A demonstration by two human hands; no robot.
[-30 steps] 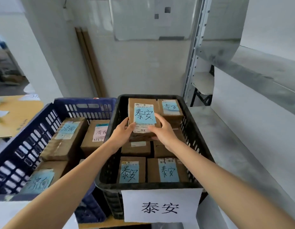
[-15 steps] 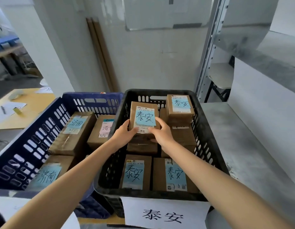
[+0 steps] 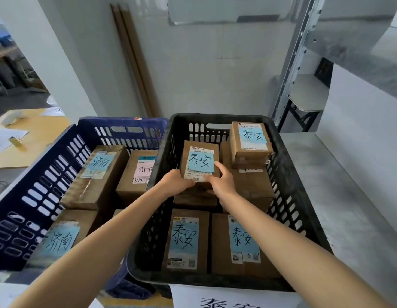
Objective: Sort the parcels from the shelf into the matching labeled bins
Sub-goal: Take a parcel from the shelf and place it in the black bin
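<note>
- The parcel, a brown carton with a blue note handwritten 泰安, is in the middle of the black bin, above a stack of lower cartons. I cannot tell whether its weight rests on them.
- The left hand grips the parcel's near left corner, fingers curled under the edge.
- The right hand grips the near right corner, thumb lying along the side of the blue note. The two hands are close together on the parcel's near edge.
- To the far right in the same bin, a stacked carton with a 泰安 note sits on top of others.
- Against the bin's near wall, two flat cartons lie side by side, the left carton and the right carton, both noted 泰安.
- A white paper sign is fixed to the bin's near outer wall; the picture's edge cuts its characters.
- The blue bin stands just beside the black one on the left. It holds cartons marked 济南: a long carton, a pink-noted carton and a near carton.
- A grey bench runs along the right, with a metal shelf upright behind it.
- Wooden strips lean against the far wall.
- A yellow bench with papers is at the far left.
</note>
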